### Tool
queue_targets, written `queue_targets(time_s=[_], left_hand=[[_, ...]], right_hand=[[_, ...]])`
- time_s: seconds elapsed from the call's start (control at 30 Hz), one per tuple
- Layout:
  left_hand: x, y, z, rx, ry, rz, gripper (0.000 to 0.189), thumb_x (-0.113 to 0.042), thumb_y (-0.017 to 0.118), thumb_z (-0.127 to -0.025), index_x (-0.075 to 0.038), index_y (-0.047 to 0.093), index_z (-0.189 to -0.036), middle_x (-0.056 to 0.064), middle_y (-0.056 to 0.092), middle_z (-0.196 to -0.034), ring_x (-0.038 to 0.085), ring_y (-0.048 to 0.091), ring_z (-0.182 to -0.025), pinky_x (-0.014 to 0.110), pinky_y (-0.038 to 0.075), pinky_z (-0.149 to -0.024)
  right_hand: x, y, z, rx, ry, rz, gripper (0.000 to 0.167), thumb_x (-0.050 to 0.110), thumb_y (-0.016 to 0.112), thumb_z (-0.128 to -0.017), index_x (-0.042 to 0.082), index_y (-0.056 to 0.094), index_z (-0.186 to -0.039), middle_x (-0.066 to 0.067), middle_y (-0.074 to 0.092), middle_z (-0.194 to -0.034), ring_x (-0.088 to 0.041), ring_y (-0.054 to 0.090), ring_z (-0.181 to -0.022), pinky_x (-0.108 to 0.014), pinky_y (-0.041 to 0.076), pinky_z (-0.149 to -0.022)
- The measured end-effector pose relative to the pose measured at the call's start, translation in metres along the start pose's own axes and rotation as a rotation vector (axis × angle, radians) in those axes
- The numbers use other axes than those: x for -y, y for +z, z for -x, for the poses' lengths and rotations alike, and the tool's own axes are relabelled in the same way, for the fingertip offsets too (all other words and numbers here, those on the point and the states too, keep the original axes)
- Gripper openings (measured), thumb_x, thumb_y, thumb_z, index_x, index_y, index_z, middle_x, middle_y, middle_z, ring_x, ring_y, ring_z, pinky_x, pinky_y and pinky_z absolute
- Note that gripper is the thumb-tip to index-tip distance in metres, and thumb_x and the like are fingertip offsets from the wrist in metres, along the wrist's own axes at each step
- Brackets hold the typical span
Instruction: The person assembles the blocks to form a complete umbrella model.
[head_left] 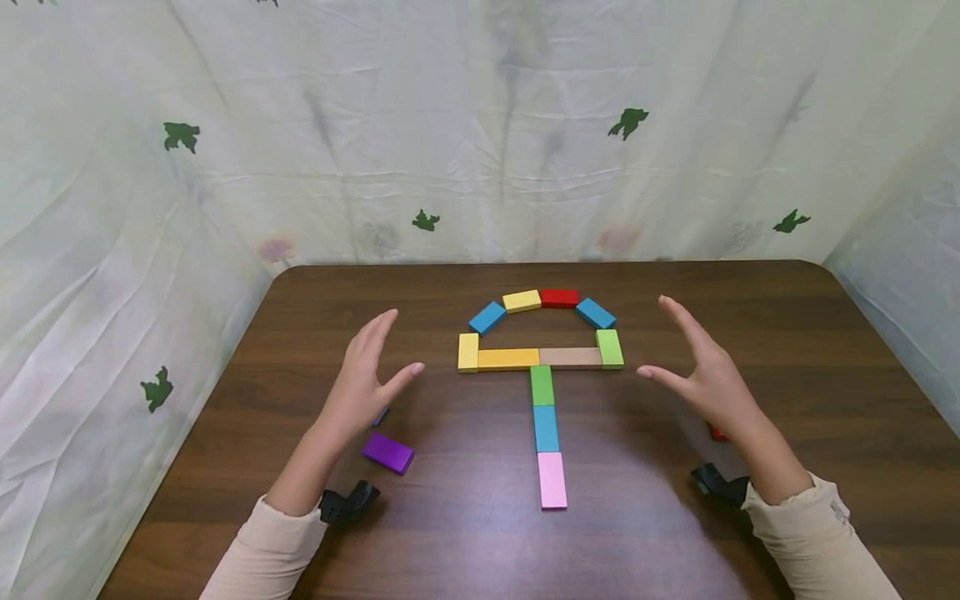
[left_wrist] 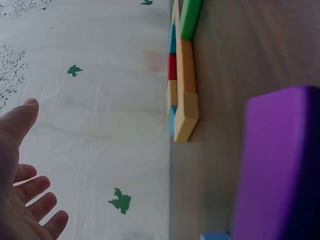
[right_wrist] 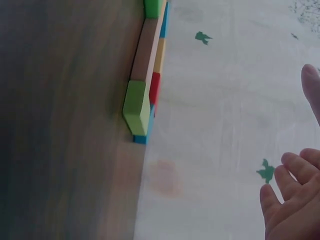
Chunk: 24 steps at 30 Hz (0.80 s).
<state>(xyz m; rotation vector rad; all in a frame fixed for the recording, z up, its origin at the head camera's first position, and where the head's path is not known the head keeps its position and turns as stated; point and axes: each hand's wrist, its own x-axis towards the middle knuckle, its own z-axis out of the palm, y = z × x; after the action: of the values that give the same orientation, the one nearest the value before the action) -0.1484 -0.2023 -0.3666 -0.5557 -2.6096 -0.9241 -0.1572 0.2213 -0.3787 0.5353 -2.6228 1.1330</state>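
Observation:
Coloured blocks lie on the table in an umbrella-like outline. Its arch has a blue block [head_left: 487,318], a yellow block [head_left: 522,301], a red block [head_left: 559,298] and another blue block [head_left: 596,313]. The base row holds an orange block [head_left: 508,359] and a tan block [head_left: 570,357], with a yellow block [head_left: 468,352] and a green block [head_left: 610,348] at its ends. Below runs a stem of green [head_left: 542,385], blue [head_left: 546,428] and pink [head_left: 552,480] blocks. My left hand [head_left: 365,375] and right hand [head_left: 712,379] hover either side, fingers extended, holding nothing.
A purple block [head_left: 387,453] lies beside my left forearm, with a blue block [head_left: 380,416] partly hidden behind the hand. A red block [head_left: 717,433] shows partly behind my right wrist. A pale curtain [head_left: 465,125] hangs behind the brown table [head_left: 337,292].

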Motion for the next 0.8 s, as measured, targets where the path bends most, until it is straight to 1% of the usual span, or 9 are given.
queue_targets(time_s=[0.1, 0.2, 0.3, 0.4, 0.5, 0.6, 0.67, 0.8], left_hand=[[0.000, -0.001, 0.015, -0.012, -0.019, 0.005, 0.076, -0.025, 0.069, -0.080, -0.003, 0.028, -0.139, 0.014, 0.030, -0.139, 0.033, 0.024, -0.127, 0.052, 0.020, -0.099], [0.000, -0.002, 0.030, -0.027, -0.032, 0.003, 0.078, -0.024, 0.071, -0.078, -0.003, 0.028, -0.139, 0.014, 0.031, -0.139, 0.033, 0.024, -0.127, 0.053, 0.021, -0.098], [0.001, -0.002, 0.044, -0.037, -0.047, -0.004, 0.080, -0.022, 0.074, -0.075, -0.004, 0.029, -0.139, 0.015, 0.032, -0.138, 0.034, 0.025, -0.125, 0.053, 0.023, -0.096], [0.003, -0.002, 0.057, -0.037, -0.067, -0.009, 0.081, -0.021, 0.075, -0.073, -0.003, 0.030, -0.138, 0.016, 0.032, -0.137, 0.035, 0.026, -0.124, 0.054, 0.024, -0.094], [0.005, -0.002, 0.068, -0.026, -0.090, -0.007, 0.082, -0.021, 0.076, -0.073, -0.003, 0.030, -0.138, 0.016, 0.032, -0.137, 0.036, 0.025, -0.123, 0.056, 0.024, -0.093], [0.007, -0.001, 0.078, -0.016, -0.116, -0.007, 0.083, -0.023, 0.077, -0.072, -0.003, 0.030, -0.138, 0.015, 0.032, -0.137, 0.036, 0.026, -0.123, 0.056, 0.025, -0.093], [0.008, 0.001, 0.083, -0.012, -0.125, -0.009, 0.084, -0.024, 0.077, -0.071, -0.003, 0.030, -0.138, 0.015, 0.033, -0.136, 0.036, 0.027, -0.123, 0.056, 0.026, -0.092], [0.010, 0.006, 0.090, -0.009, -0.124, -0.024, 0.085, -0.023, 0.079, -0.068, 0.000, 0.032, -0.136, 0.017, 0.035, -0.134, 0.036, 0.030, -0.120, 0.054, 0.027, -0.091]], right_hand=[[-0.001, -0.004, 0.007, -0.001, 0.005, 0.014, 0.094, 0.020, 0.078, -0.071, 0.030, 0.019, -0.143, 0.001, 0.025, -0.145, -0.024, 0.025, -0.130, -0.055, 0.028, -0.093], [-0.002, -0.008, 0.014, 0.003, 0.009, 0.018, 0.095, 0.018, 0.078, -0.070, 0.027, 0.019, -0.144, 0.000, 0.024, -0.145, -0.025, 0.024, -0.130, -0.057, 0.028, -0.092], [-0.004, -0.011, 0.022, 0.000, 0.017, 0.015, 0.095, 0.017, 0.078, -0.069, 0.026, 0.020, -0.144, -0.001, 0.025, -0.145, -0.023, 0.024, -0.130, -0.055, 0.029, -0.091], [-0.007, -0.013, 0.029, -0.002, 0.029, 0.008, 0.096, 0.015, 0.078, -0.069, 0.028, 0.020, -0.144, -0.002, 0.026, -0.144, -0.023, 0.024, -0.130, -0.055, 0.029, -0.091], [-0.011, -0.015, 0.037, 0.005, 0.066, 0.004, 0.095, 0.016, 0.078, -0.069, 0.030, 0.020, -0.143, -0.003, 0.026, -0.144, -0.026, 0.023, -0.130, -0.059, 0.027, -0.091], [-0.016, -0.017, 0.043, 0.007, 0.079, 0.007, 0.094, 0.016, 0.078, -0.070, 0.029, 0.020, -0.144, -0.006, 0.026, -0.144, -0.030, 0.024, -0.129, -0.062, 0.027, -0.089], [-0.019, -0.017, 0.047, 0.003, 0.080, 0.014, 0.094, 0.015, 0.078, -0.070, 0.028, 0.021, -0.144, -0.007, 0.027, -0.144, -0.030, 0.024, -0.129, -0.062, 0.028, -0.088], [-0.025, -0.019, 0.055, 0.001, 0.096, 0.024, 0.093, 0.015, 0.078, -0.069, 0.029, 0.022, -0.143, -0.008, 0.028, -0.143, -0.029, 0.025, -0.129, -0.061, 0.028, -0.088]])
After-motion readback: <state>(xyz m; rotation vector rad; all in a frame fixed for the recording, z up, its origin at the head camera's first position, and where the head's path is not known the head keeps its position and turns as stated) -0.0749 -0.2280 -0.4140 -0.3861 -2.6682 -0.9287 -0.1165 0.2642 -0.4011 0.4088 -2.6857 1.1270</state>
